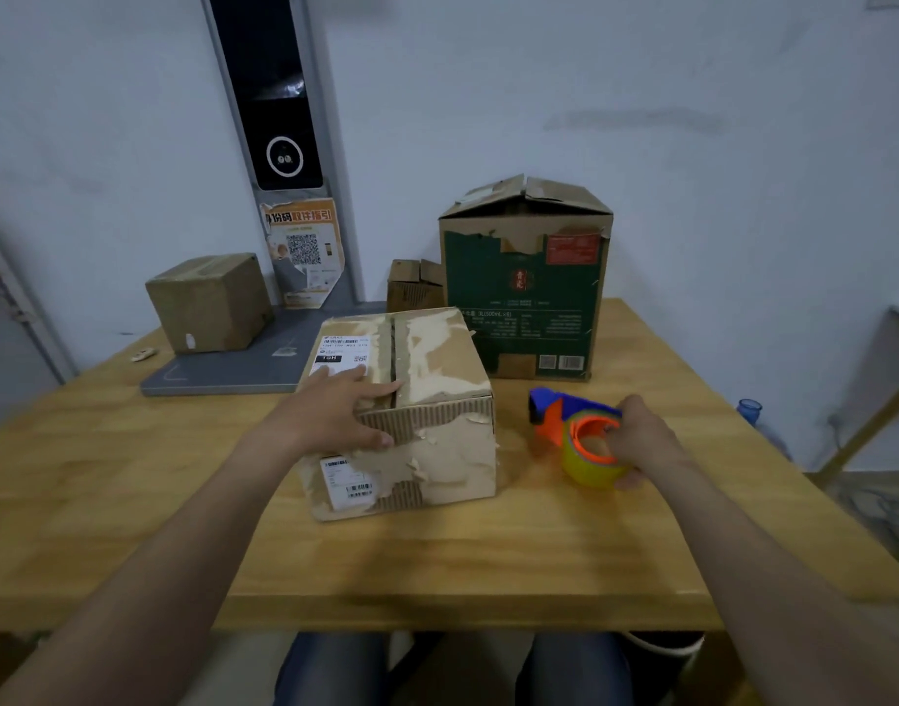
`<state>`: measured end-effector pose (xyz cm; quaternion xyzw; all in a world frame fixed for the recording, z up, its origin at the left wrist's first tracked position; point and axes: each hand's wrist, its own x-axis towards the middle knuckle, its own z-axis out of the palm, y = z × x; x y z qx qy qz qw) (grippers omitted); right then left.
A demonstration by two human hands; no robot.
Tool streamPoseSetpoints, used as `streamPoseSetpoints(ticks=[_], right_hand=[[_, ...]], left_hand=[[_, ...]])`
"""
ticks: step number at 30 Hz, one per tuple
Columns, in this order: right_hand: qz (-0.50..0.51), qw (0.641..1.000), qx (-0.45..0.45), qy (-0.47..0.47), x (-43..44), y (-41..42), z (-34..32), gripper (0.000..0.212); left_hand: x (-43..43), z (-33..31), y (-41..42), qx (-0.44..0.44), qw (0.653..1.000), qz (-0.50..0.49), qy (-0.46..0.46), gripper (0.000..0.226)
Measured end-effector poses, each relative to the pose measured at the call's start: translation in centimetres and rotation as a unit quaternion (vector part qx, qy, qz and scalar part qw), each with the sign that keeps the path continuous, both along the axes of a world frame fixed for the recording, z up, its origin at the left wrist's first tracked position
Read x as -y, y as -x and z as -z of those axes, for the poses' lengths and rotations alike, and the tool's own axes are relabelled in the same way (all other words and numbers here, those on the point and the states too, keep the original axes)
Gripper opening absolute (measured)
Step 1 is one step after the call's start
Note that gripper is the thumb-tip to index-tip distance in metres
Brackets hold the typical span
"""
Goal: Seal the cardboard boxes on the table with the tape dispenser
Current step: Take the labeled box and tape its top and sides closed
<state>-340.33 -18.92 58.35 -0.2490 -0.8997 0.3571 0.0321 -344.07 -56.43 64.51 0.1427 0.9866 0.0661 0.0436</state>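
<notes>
I'm pinning the near box (pixel 437 466) mid-table with left hand (pixel 343 407), fingers spread flat by the top seam. Right hand (pixel 641 435) is gripping the tape dispenser (pixel 574 425) just right of it, fingers curled. I'm thinking: keep the flaps flush and start the tape over the front edge.

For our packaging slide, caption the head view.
Left hand rests on a torn brown cardboard box; right hand grips an orange-and-blue tape dispenser on a wooden table.
</notes>
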Motion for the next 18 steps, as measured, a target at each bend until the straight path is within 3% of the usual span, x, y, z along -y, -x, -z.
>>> streamPoseSetpoints(ticks=[4,9,18], right_hand=[[0.003,0.988,-0.137,0.065,0.4,-1.1,-2.6,0.026],[-0.053,0.964,-0.218,0.141,2.9,-1.4,-7.0,0.036],[-0.099,0.957,-0.271,0.032,5.6,0.0,-11.0,0.042]], left_hand=[[0.0,0.6,-1.1,-0.039,0.998,0.029,0.046,0.082],[-0.9,0.6,-4.2,-0.063,0.992,0.078,0.070,0.074],[-3.9,0.7,-0.3,-0.100,0.991,0.078,0.035,0.085]])
